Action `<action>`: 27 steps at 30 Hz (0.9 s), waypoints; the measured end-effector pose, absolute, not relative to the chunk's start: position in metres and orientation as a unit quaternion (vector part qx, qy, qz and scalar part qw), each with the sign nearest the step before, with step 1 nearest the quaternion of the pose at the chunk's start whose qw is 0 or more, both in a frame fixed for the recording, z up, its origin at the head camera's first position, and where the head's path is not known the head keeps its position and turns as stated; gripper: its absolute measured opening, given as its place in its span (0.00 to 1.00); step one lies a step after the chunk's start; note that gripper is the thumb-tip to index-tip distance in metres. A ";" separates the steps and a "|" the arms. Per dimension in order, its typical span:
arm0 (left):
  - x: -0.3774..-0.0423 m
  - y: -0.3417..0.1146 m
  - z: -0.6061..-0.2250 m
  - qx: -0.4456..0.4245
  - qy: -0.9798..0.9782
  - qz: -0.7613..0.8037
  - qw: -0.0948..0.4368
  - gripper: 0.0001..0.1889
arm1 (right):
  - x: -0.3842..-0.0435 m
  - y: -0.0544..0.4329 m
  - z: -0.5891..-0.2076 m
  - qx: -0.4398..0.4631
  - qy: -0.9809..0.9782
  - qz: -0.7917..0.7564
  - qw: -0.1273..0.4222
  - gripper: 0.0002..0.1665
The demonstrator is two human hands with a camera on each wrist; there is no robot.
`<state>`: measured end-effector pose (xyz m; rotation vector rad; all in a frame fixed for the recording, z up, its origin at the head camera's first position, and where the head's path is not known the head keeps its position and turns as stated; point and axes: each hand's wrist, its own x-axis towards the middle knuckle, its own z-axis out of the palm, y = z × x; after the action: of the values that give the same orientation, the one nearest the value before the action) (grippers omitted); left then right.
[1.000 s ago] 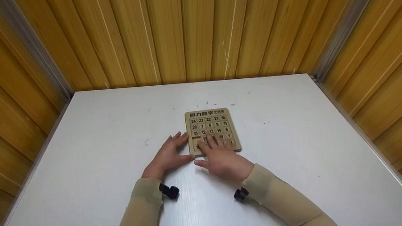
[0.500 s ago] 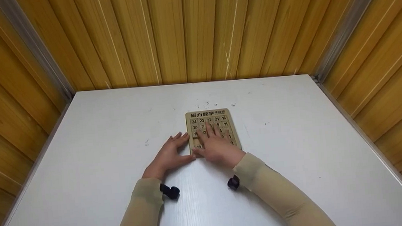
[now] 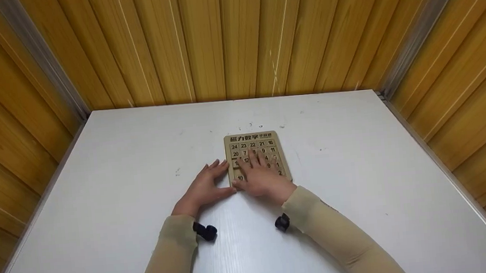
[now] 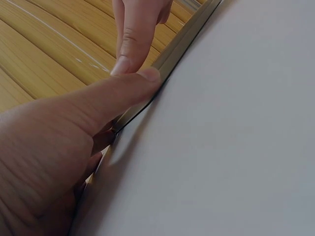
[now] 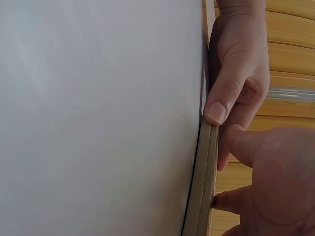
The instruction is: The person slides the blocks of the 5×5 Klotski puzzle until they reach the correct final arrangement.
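A tan sliding number puzzle (image 3: 249, 137) lies flat mid-table in the head view, with black Chinese characters above rows of numbered tiles (image 3: 234, 147). A gap shows at the left of the fourth row. My left hand (image 3: 205, 186) holds the near left corner, thumb on the near edge and fingers along the left side. In the left wrist view, the thumb (image 4: 128, 88) presses against the puzzle's edge (image 4: 173, 55). Spread over the lower tiles, my right hand (image 3: 262, 178) hides several of them. Its fingertips touch the puzzle's face in the right wrist view, beside the board's rim (image 5: 199, 182).
A white table (image 3: 147, 145) with small dark marks extends around the puzzle. Yellow wood-look panels (image 3: 199, 43) enclose the back and both sides, with metal posts (image 3: 49, 61) in the corners. A black wrist camera (image 3: 207, 233) sits on each tan sleeve (image 3: 339, 229).
My right hand has moved forward and slightly left over the tiles, then drawn back a little, uncovering parts of the upper rows. My left hand stays at the puzzle's corner.
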<state>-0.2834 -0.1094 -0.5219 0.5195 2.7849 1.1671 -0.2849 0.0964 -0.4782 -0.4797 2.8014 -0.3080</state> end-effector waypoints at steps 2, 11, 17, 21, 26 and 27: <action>-0.284 -0.109 -0.522 0.169 0.909 0.379 0.038 0.45 | -0.283 0.097 -0.478 -0.168 0.970 -0.105 0.138 0.49; -0.284 -0.110 -0.522 0.179 0.910 0.373 0.033 0.46 | -0.271 0.101 -0.478 -0.185 0.969 -0.100 0.133 0.50; -0.283 -0.110 -0.520 0.170 0.908 0.380 0.042 0.46 | -0.266 0.102 -0.479 -0.194 0.967 -0.091 0.139 0.51; -0.283 -0.110 -0.520 0.164 0.909 0.381 0.043 0.45 | -0.264 0.102 -0.477 -0.193 0.966 -0.089 0.150 0.51; -0.284 -0.109 -0.522 0.165 0.909 0.379 0.042 0.46 | -0.264 0.103 -0.472 -0.191 0.964 -0.108 0.151 0.50; -0.284 -0.109 -0.523 0.167 0.910 0.378 0.041 0.46 | -0.265 0.103 -0.471 -0.191 0.964 -0.112 0.148 0.50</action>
<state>-0.2838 -0.1090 -0.5225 0.5107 2.7854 1.1586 -0.2649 0.1032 -0.4707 -0.5508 2.7728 -0.3227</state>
